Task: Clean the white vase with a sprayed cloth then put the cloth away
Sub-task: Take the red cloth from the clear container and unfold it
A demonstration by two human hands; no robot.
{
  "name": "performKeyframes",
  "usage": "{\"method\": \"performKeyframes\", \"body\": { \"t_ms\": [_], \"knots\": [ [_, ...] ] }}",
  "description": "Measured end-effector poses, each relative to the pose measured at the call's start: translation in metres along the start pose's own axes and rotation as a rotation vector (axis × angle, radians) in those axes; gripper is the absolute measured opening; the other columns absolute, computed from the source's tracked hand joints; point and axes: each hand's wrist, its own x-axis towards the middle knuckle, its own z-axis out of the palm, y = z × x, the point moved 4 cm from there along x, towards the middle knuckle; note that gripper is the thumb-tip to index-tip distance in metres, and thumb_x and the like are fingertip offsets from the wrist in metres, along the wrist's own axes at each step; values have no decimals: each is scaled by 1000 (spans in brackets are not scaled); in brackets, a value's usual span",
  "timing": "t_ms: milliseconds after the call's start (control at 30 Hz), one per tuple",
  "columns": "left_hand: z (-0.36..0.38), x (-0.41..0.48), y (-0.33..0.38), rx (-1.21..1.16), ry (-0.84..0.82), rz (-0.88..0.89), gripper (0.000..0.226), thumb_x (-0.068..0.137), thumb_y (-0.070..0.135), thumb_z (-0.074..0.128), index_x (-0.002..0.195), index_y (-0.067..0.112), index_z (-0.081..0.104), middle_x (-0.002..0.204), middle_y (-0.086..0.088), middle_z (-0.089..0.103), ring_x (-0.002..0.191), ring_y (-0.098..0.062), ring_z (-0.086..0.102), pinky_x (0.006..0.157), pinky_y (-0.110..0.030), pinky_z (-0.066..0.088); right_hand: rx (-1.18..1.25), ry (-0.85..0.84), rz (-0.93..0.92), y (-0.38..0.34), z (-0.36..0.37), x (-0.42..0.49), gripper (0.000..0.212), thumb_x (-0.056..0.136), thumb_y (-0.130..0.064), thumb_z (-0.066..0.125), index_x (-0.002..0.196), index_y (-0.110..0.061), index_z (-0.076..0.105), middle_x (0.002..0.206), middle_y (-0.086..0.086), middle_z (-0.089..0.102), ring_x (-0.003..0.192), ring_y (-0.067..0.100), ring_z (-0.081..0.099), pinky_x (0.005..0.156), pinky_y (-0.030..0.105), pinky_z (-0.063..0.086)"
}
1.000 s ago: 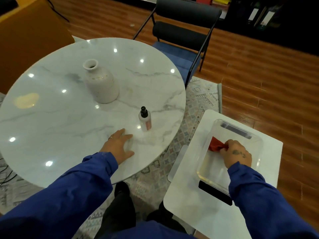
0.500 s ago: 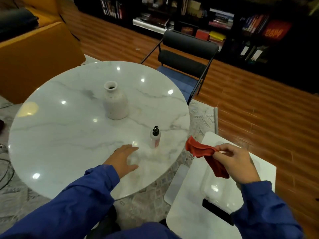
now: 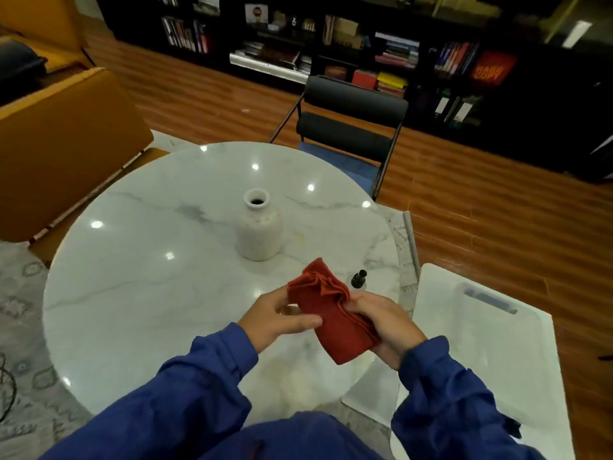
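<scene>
in the head view, a red cloth [image 3: 331,313] is held between both hands above the near part of the round marble table [image 3: 132,277]. the left hand [image 3: 282,318] is closed on the cloth's left edge, with the thumb laid across its front; the right hand [image 3: 386,323] is curled around the cloth's right side, with the lower end gathered in the palm. the cloth is bunched and folded, and its long axis is seen to run from the near right, low by the right wrist, up and away to the far left, where a ruffled end points roughly toward the white vase [image 3: 259,227].

the vase stands upright on the table, beyond the hands and slightly to their left, well apart from them, with its long axis vertical and its open mouth turned up. the left hand is judged the nearer of the two to it. the spray bottle [image 3: 359,279] stands upright just beyond the cloth's right edge, between the right hand and the vase, and is partly hidden; only its dark cap is shown clearly. it is judged nearer to the right hand.

a clear plastic tray [image 3: 487,313] is seen on a white side surface [image 3: 530,376] to the right, well apart from the vase.

spraying is judged not yet done.
</scene>
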Motion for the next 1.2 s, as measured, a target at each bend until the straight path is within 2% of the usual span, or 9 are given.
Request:
{"method": "performKeyframes", "body": {
  "t_ms": [133, 267, 333, 467, 633, 767, 933, 1033, 1200],
  "knots": [
    [-33, 7, -6, -396, 80, -187, 43, 76, 9, 72, 116, 0, 62, 115, -17, 67, 103, -30, 65, 84, -47, 56, 85, 40, 73, 10, 30, 11, 15, 90, -18, 62, 99, -9, 71, 92, 14, 68, 76, 20, 66, 61, 28, 54],
    [-58, 13, -16, -482, 63, -296, 41, 79, 2, 67, 119, 3, 60, 106, -14, 65, 93, -27, 64, 77, -40, 58, 133, 12, 110, 23, 53, 14, 29, 90, -25, 66, 110, -5, 70, 108, 14, 72, 100, 27, 69, 83, 40, 58],
    [-68, 16, -23, -502, 63, -327, 40, 80, 1, 65, 119, 6, 60, 104, -12, 65, 91, -25, 64, 74, -37, 58, 146, -28, 107, 29, 60, 14, 34, 86, -16, 70, 117, -4, 66, 117, 16, 69, 110, 29, 65, 89, 40, 56],
    [-83, 23, -41, -517, 48, -431, 47, 76, 5, 68, 121, 8, 57, 106, -10, 62, 91, -22, 63, 77, -36, 55, 151, 23, 106, 40, 60, 17, 40, 79, 6, 70, 118, 1, 64, 121, 17, 67, 109, 30, 65, 84, 35, 56],
    [-83, 27, -47, -319, -45, -540, 48, 71, 26, 78, 113, 5, 67, 114, -14, 69, 107, -28, 64, 82, -37, 56, 146, 113, 109, 47, 43, 19, 38, 77, 7, 73, 114, 0, 66, 118, 18, 67, 106, 31, 67, 82, 35, 57],
    [-85, 28, -50, -132, 163, -477, 23, 72, 8, 78, 94, 7, 70, 102, -16, 70, 87, -26, 66, 71, -35, 57, 116, 269, 142, 54, 27, 31, 37, 76, 5, 74, 110, -5, 65, 115, 21, 68, 95, 29, 69, 79, 37, 58],
    [-88, 34, -56, 326, 270, -281, 19, 72, 13, 78, 84, 25, 70, 94, -2, 69, 90, -20, 66, 81, -38, 55, 103, 341, 125, 69, 23, 46, 38, 77, 10, 72, 111, -2, 61, 109, 21, 65, 85, 27, 67, 64, 33, 59],
    [-83, 34, -58, 406, 273, -236, 24, 72, 8, 75, 83, 28, 69, 98, 0, 69, 96, -15, 64, 81, -29, 52, 3, 401, 99, 81, 11, 54, 33, 73, 5, 77, 101, -9, 64, 109, 18, 67, 95, 29, 67, 81, 45, 59],
    [-83, 32, -58, 474, 289, -242, 26, 73, 8, 75, 84, 30, 67, 96, 1, 67, 86, -12, 65, 82, -31, 53, -96, 560, 31, 88, -11, 49, 37, 70, -13, 83, 99, -19, 61, 97, 5, 70, 92, 24, 67, 91, 42, 54]
  ]
}}
